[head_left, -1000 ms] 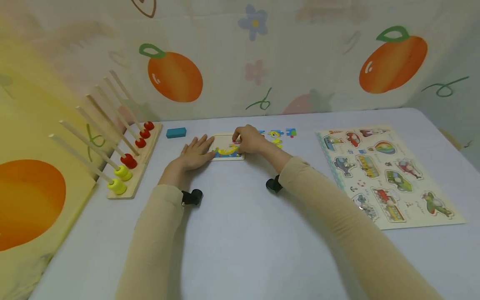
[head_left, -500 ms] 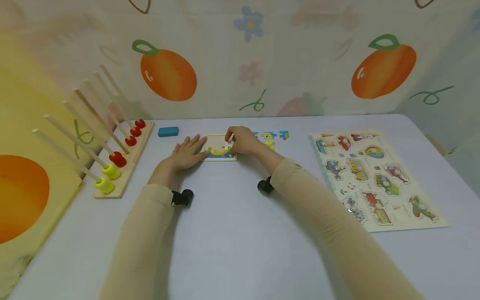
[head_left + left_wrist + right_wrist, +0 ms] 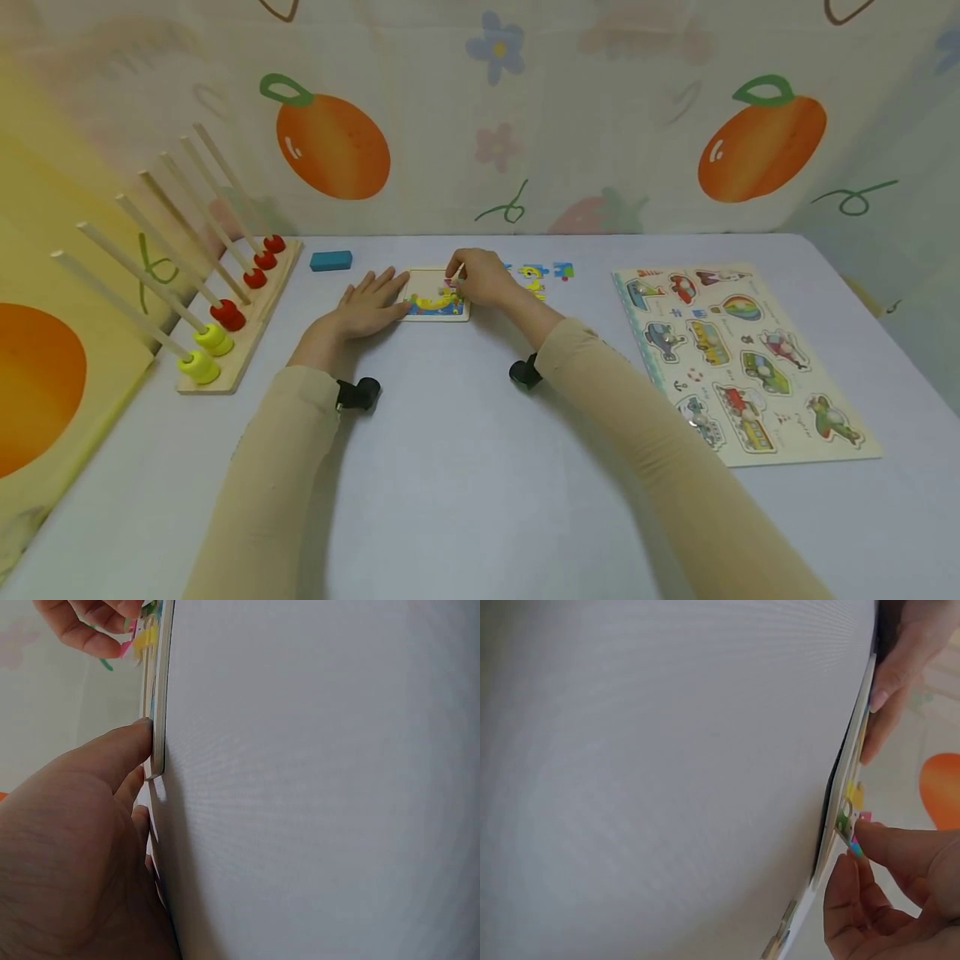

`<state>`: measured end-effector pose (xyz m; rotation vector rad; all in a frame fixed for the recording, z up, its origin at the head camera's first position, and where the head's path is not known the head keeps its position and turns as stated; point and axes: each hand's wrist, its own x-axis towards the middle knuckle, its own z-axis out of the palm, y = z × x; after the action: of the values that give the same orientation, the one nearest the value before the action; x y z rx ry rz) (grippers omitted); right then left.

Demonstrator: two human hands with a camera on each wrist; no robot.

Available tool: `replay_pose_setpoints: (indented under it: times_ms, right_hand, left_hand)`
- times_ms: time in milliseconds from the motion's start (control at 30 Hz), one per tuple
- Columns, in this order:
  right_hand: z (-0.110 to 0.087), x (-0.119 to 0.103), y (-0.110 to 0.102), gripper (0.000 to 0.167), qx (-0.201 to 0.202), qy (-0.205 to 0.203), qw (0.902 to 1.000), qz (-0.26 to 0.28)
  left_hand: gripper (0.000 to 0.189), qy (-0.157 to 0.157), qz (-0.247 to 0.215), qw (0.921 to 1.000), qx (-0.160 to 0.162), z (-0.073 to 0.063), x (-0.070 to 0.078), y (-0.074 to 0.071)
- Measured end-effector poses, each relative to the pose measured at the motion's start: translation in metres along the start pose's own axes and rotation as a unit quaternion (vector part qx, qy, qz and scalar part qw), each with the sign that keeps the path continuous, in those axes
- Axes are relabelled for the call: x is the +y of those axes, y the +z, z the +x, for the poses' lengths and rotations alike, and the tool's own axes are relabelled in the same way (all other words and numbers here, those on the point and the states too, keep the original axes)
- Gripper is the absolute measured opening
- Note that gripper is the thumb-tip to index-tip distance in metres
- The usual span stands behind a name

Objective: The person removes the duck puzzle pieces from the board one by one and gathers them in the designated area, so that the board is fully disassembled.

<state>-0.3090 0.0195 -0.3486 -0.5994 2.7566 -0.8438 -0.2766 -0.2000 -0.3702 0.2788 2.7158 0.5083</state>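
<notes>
A small wooden jigsaw tray (image 3: 424, 279) lies near the back of the table, its lower part filled with blue and yellow pieces. My left hand (image 3: 366, 308) rests at the tray's left side with fingers spread and straight, the thumb on its near left corner. Over the tray's right side is my right hand (image 3: 486, 279). Between its thumb and fingers it pinches a colourful jigsaw piece (image 3: 856, 847), tilted at the tray's surface and partly hidden by the fingers. Several loose jigsaw pieces (image 3: 534, 272) lie just right of that hand.
A wooden bead rack (image 3: 247, 333) with tall pegs and red and yellow beads stands at the left. Near the back edge lies a blue block (image 3: 331, 261). A large vehicle puzzle board (image 3: 693, 392) occupies the right side. A patterned cloth (image 3: 442, 108) hangs behind the table.
The head view has shifted slightly, moving the whole scene left in the picture. My right fingers stay at the tray's right side with small movements; the left hand keeps its place on the tray.
</notes>
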Motion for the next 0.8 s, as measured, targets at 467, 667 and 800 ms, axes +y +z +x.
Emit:
replay_pose_setpoints:
  times_ms: [467, 667, 800]
  right_hand:
    - [-0.001, -0.003, -0.002, 0.017, 0.009, 0.013, 0.9996, 0.021]
    - [-0.001, -0.001, -0.003, 0.016, 0.01, 0.012, 0.9994, 0.031]
    - [0.0, 0.0, -0.003, 0.015, 0.01, 0.02, 0.9987, 0.046]
  left_hand:
    - [0.07, 0.001, -0.004, 1.0, -0.002, 0.004, -0.005, 0.002]
    - [0.071, 0.015, -0.006, 0.9999, 0.0, 0.012, -0.014, 0.006]
    - [0.072, 0.018, -0.012, 0.9998, 0.0, 0.014, -0.017, 0.006]
